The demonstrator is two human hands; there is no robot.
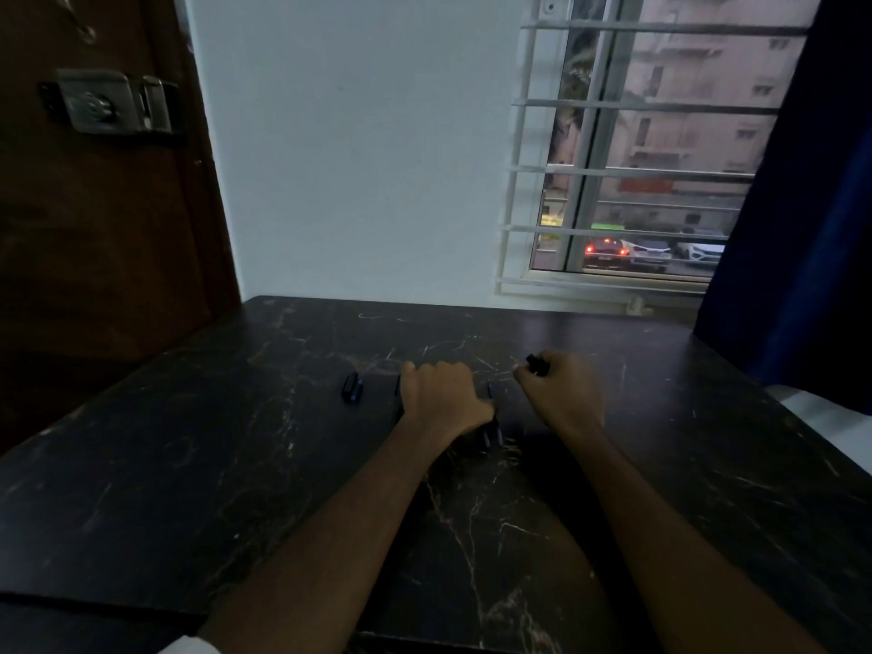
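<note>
Both my hands lie on a dark marble table (236,464). My left hand (441,394) is curled over a dark flat object (490,434), of which only edges show beside and below the hand. My right hand (561,394) grips a small black object (537,363) that sticks out past its fingers. A small black cylindrical piece (352,387) lies alone on the table left of my left hand. The light is dim and the dark things are hard to make out.
A white wall stands behind the table. A barred window (627,172) is at the back right with a blue curtain (802,205) beside it. A brown door with a metal lock (104,106) is at the left.
</note>
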